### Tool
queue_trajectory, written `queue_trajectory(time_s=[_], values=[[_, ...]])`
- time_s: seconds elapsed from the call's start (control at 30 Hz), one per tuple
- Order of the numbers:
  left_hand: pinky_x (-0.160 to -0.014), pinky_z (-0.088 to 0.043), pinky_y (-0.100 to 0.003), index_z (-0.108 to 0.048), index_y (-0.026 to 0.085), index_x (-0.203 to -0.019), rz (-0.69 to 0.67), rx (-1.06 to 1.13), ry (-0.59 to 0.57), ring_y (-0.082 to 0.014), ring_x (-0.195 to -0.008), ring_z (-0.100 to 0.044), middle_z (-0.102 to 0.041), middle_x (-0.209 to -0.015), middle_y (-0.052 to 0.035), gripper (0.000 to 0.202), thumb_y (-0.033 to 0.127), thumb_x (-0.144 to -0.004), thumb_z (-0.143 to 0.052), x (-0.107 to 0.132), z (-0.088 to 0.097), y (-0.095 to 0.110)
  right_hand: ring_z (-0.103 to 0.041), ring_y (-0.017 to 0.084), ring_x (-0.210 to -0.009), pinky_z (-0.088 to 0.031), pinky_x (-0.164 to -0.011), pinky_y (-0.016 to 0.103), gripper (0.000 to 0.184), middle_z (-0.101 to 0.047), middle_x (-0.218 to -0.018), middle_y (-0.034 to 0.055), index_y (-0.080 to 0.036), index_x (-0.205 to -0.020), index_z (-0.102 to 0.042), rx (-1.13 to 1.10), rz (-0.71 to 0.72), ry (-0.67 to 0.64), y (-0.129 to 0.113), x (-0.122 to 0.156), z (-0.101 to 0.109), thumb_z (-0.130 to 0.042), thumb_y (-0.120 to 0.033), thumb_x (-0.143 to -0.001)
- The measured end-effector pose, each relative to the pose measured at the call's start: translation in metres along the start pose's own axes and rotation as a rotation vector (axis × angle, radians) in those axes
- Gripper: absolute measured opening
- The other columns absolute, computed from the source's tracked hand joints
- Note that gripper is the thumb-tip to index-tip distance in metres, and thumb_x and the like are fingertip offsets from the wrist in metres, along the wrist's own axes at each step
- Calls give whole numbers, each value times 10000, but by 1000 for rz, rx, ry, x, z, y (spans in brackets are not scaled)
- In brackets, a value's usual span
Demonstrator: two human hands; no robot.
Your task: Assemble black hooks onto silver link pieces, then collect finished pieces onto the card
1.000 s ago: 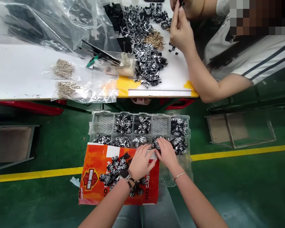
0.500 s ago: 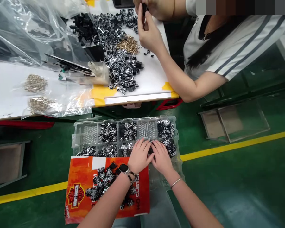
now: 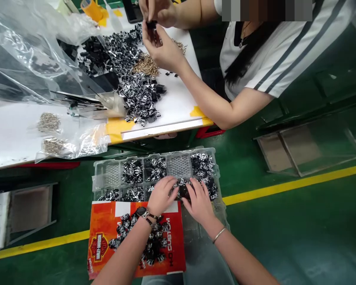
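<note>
My left hand [image 3: 162,194] reaches over the second row of a clear divided plastic tray [image 3: 217,168], thumb apart from its slightly bent fingers. Facing it, my right hand [image 3: 200,202] has its fingers spread over the same row. Between them lies a compartment of small black parts with shiny metal pieces [image 3: 182,189]; both hands are at its edges. I see nothing held in either hand. An orange printed sheet [image 3: 105,215] covers the tray's front left, and a loose pile of similar black-and-silver parts [image 3: 154,249] lies on it, partly behind my left forearm.
A co-worker's hands [image 3: 166,47] hold a small black piece above the white table [image 3: 178,105]. Heaps of black-and-silver parts [image 3: 141,97], brass-coloured pieces [image 3: 146,65] and plastic bags [image 3: 86,144] lie there. A metal-framed rack [image 3: 296,150] stands on the green floor at right.
My hands have moved apart, opening a gap over the compartment where they were close together. The view has shifted slightly. The co-worker's hands still hold the small black piece.
</note>
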State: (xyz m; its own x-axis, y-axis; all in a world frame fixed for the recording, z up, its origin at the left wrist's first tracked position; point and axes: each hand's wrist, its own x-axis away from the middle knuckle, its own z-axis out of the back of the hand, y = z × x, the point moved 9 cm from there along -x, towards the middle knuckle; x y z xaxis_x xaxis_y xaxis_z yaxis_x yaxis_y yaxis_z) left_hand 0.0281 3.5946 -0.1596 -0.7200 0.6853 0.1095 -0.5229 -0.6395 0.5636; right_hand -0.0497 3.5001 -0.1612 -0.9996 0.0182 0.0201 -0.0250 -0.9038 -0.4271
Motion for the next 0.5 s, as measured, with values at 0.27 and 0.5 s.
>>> queue_trajectory(time_s=[0.27,0.5], values=[[-933,-397,-501,-462,173,-1232,204,-276,30,-288,-1149,-447,-444,-1279,-125,428,354,-853,-543,-24,36,-67,-383,289,-1242,-295,-1040,514,423,-447,-1304,181,-108,-1248,-436,-51,-45,42,0,6,13,-433,-342,-896],[-912,-405,-495,-428,202,-1274,56,-395,-216,-290,-1146,-440,-413,-1312,-113,484,386,-844,-551,-36,25,-68,-410,268,-1220,-298,-1043,497,394,-472,-1283,162,-138,-1240,-437,-100,-34,31,-26,11,6,-432,-333,-898]])
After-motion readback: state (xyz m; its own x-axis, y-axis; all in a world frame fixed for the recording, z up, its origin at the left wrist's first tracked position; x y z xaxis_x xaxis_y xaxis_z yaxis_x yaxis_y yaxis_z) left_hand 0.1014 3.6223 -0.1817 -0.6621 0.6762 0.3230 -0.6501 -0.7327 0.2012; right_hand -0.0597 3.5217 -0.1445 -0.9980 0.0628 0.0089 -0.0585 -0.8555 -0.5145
